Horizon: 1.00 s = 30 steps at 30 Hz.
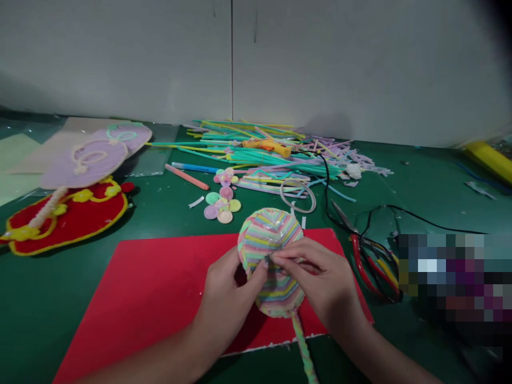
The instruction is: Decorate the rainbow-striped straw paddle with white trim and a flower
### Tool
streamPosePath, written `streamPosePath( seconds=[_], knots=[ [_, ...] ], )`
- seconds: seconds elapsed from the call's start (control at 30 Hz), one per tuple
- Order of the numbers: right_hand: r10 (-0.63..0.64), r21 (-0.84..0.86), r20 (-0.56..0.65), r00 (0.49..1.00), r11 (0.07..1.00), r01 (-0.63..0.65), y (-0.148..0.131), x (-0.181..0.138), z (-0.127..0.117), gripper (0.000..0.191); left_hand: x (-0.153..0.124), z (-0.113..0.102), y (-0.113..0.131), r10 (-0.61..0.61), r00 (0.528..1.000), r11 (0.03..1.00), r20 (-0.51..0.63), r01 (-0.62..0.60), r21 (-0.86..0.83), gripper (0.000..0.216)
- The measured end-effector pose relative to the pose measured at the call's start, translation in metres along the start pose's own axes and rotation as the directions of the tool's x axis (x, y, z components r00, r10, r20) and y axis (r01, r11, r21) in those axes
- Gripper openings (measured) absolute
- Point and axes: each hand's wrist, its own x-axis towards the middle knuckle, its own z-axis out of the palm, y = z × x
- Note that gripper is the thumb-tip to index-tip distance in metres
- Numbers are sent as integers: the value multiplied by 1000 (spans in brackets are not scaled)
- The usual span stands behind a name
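A round hand fan [276,229] of pastel striped pipe cleaners is held up over a red sheet [152,277], its twisted handle [302,341] pointing down towards me. My left hand [236,288] grips the fan's left edge, with the thumb lying across its face. Thumb and fingertips of my right hand [320,272] are pinched together against the middle of the fan, close to my left thumb. A small dark spot shows between the two thumbs; whether something is pinched there I cannot make out.
Bundles of pipe cleaners [256,154] lie at the back, with an orange glue gun [268,146] on them. A pipe-cleaner flower [224,205] lies behind the fan. Red-handled scissors [362,266] and a black cable [424,216] are at right. Purple fans [96,157] overlap a red piece [92,213] at left.
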Motion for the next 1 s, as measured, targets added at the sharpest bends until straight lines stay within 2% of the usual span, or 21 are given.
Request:
streamPosePath(
  seconds=[0.2,0.57,0.7,0.77,0.83,0.9,0.93,0.97,1.0],
  knots=[
    [-23,-44,16,1000,999,24,-3,-2,1,8,-1,-1,0,52,998,998,-24,-51,25,14],
    [8,-6,9,1000,1000,-8,-3,-3,2,6,0,0,1,14,1000,1000,-20,-14,12,12],
    [43,31,9,999,999,-43,-3,-4,0,5,1,-1,0,-39,999,997,-11,38,-60,13],
    [51,71,-58,997,996,-47,-1,-1,-4,4,1,-2,-1,-98,995,983,-10,95,-156,17],
    [44,69,-217,975,997,-29,4,4,-10,16,2,-3,-2,-155,988,947,-8,146,-285,24],
    [45,50,-365,930,998,-29,10,11,-16,41,3,-4,-1,-200,980,903,0,184,-387,32],
    [71,76,-383,921,996,-45,13,14,-19,50,4,-4,-1,-217,976,886,7,200,-419,35],
    [123,139,-343,931,987,-79,15,17,-20,53,5,-5,-1,-230,973,872,19,215,-440,37],
    [194,227,-247,949,964,-138,17,18,-20,51,6,-5,0,-241,970,860,35,230,-456,37]
  ],
)
